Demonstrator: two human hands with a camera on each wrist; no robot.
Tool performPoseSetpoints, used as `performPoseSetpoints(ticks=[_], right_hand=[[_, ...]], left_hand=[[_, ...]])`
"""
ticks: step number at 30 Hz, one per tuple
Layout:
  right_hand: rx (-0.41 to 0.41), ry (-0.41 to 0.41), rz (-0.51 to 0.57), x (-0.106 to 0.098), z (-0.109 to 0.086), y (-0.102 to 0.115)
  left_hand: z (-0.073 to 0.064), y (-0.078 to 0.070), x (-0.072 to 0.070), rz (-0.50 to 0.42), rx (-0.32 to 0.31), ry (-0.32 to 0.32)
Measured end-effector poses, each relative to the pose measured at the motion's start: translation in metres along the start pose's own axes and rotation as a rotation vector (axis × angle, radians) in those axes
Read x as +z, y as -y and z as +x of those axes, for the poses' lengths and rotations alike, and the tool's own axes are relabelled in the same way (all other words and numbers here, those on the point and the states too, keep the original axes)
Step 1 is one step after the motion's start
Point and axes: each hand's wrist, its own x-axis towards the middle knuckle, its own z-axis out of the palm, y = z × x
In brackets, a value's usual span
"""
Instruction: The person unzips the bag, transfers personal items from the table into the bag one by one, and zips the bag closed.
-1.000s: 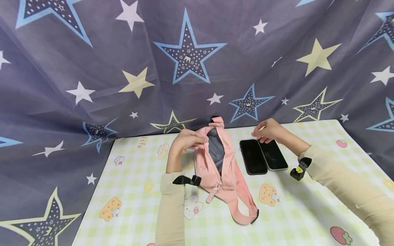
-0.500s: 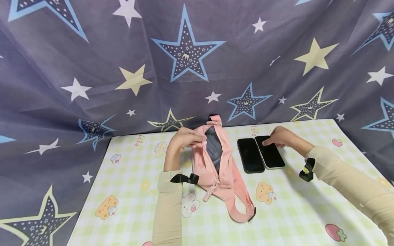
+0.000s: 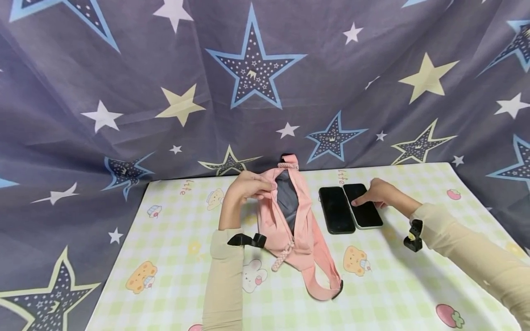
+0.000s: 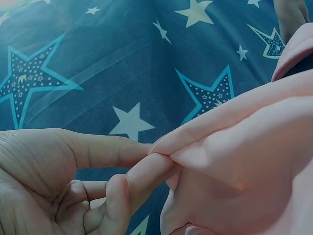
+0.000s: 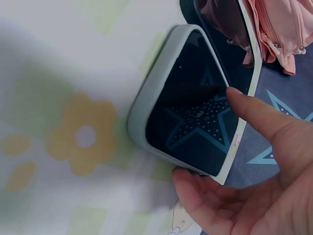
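Observation:
A pink sling bag lies on the table, its unzipped opening showing a grey lining. My left hand pinches the left rim of that opening between thumb and fingers; the left wrist view shows the pink fabric folded at the fingertips. To the bag's right, two phones lie side by side, screens up. My right hand spans the right phone, which has a pale case, with the thumb on its left edge and fingers at its right edge. The other phone, in black, touches nothing of either hand.
A green-checked tablecloth with cartoon prints covers the table. Behind it hangs a dark curtain with stars, close to the table's far edge. The bag's looped strap reaches toward the front.
My right hand has come from the phones' top ends down to the right side of the pale-cased phone and closed across it. The left hand keeps its pinch on the bag.

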Motion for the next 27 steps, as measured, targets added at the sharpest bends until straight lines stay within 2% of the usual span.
performPoseSetpoints(ticks=[5, 14, 21, 27], right_hand=[[0.011, -0.006, -0.025, 0.0034, -0.0002, 0.0006], [0.036, 0.005, -0.008, 0.0041, 0.0005, 0.0021], [0.065, 0.012, 0.066, 0.0049, 0.0024, 0.0010], [0.083, 0.006, 0.111, 0.0070, 0.0071, -0.0015]], left_hand=[[-0.0002, 0.0017, -0.0015, -0.011, 0.006, 0.014], [0.0006, 0.0017, -0.0028, -0.013, 0.001, 0.024], [0.0016, 0.0015, -0.0033, -0.021, -0.016, 0.028], [0.0027, 0.0032, -0.0030, -0.022, -0.003, 0.032]])
